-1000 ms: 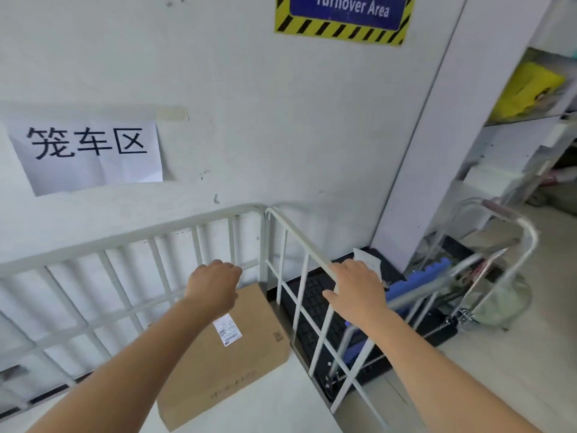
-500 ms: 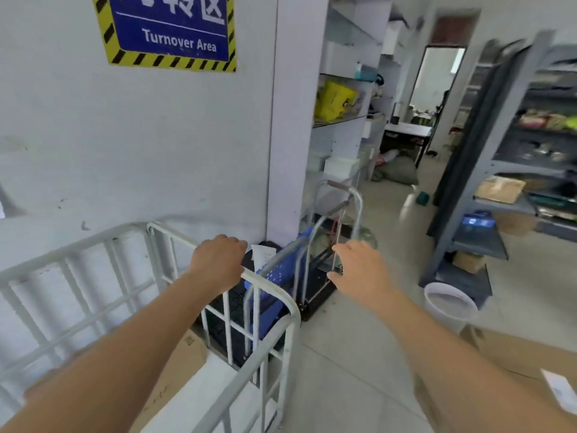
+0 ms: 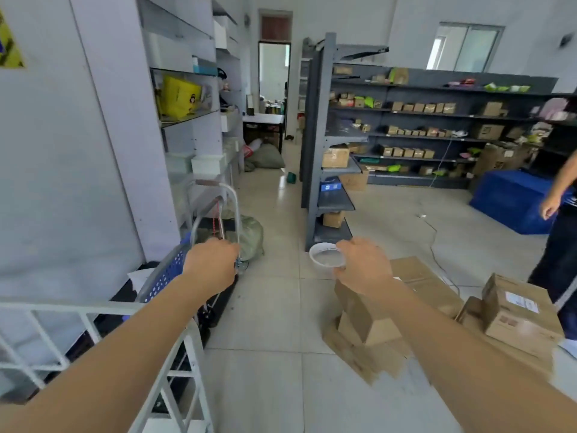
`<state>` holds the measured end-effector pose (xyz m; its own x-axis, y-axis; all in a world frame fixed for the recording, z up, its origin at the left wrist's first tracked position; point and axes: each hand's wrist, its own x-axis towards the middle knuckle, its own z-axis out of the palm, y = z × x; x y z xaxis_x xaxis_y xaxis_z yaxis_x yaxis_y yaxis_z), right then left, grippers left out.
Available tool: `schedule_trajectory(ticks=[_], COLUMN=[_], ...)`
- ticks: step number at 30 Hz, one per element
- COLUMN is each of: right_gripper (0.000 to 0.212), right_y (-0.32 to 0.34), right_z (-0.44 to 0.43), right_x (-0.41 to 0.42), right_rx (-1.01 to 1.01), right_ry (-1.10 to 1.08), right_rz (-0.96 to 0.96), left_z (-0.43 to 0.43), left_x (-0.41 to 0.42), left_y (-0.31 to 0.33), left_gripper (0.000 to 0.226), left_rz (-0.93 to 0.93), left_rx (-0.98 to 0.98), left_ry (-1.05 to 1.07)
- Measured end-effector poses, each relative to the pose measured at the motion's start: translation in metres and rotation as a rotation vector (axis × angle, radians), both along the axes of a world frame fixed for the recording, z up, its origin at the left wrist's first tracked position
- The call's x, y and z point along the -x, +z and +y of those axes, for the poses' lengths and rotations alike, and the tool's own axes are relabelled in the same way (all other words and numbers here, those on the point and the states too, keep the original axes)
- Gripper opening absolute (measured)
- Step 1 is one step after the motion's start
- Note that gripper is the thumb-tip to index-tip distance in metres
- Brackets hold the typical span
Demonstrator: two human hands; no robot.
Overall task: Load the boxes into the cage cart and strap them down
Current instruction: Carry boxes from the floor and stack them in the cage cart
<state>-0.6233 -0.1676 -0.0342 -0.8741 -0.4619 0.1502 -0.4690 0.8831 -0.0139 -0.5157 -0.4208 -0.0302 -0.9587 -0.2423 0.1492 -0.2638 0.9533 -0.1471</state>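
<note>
The white cage cart (image 3: 93,308) fills the lower left; only its top rail and side bars show. Several brown cardboard boxes lie on the floor at the lower right: a tilted stack (image 3: 368,320), a flat one (image 3: 418,271) behind it, and a labelled box (image 3: 518,310) further right. My left hand (image 3: 212,267) hovers past the cart's corner, fingers curled with nothing in them. My right hand (image 3: 363,267) hangs in the air above the tilted stack, loosely open and holding nothing. No strap is visible.
A folding hand trolley (image 3: 229,198) and a green sack (image 3: 251,235) stand by the white wall shelves on the left. A white bucket (image 3: 324,256) sits at the foot of grey shelving (image 3: 315,151). Another person (image 3: 559,254) stands at the right edge beside a blue bin (image 3: 512,198).
My view has swung right, from the cart and wall to the room. My left hand has come off the cart rail. The floor boxes have come into sight under my right hand.
</note>
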Motion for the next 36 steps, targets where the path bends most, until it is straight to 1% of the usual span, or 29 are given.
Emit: schedule_trajectory(ticks=[6,8,10,13,20,25,36], right_gripper=[0.043,0.048,0.050,0.053,0.055,0.058,0.051], right_y=[-0.015,-0.022,-0.030,-0.041,-0.068,-0.092,-0.155], right_z=[0.078,0.102,0.124,0.155,0.233,0.280,0.354], right_x=[0.019,0.031,0.046,0.074,0.156,0.214,0.345], right_rx=[-0.031,-0.022,-0.032,-0.052,-0.081,-0.114,-0.142], right_ry=[-0.207,-0.274,-0.318,-0.339,-0.383,-0.391,-0.411], right_rz=[-0.089,-0.123,-0.151,-0.162,-0.182,-0.248,-0.396], left_z=[0.057,0.077,0.097,0.130,0.202,0.246,0.300], left_x=[0.055,0.075,0.096,0.131,0.218,0.273,0.399], left_y=[-0.024,-0.031,-0.038,-0.052,-0.094,-0.123,-0.186], left_gripper=[0.022,0.028,0.033,0.034,0.035,0.031,0.036], left_rz=[-0.053,-0.077,-0.098,-0.123,-0.220,-0.291,-0.391], left_rx=[-0.011,-0.003,-0.002,-0.007,-0.034,-0.106,-0.238], left_ry=[-0.163,-0.208,-0.235,-0.263,-0.257,-0.223,-0.129])
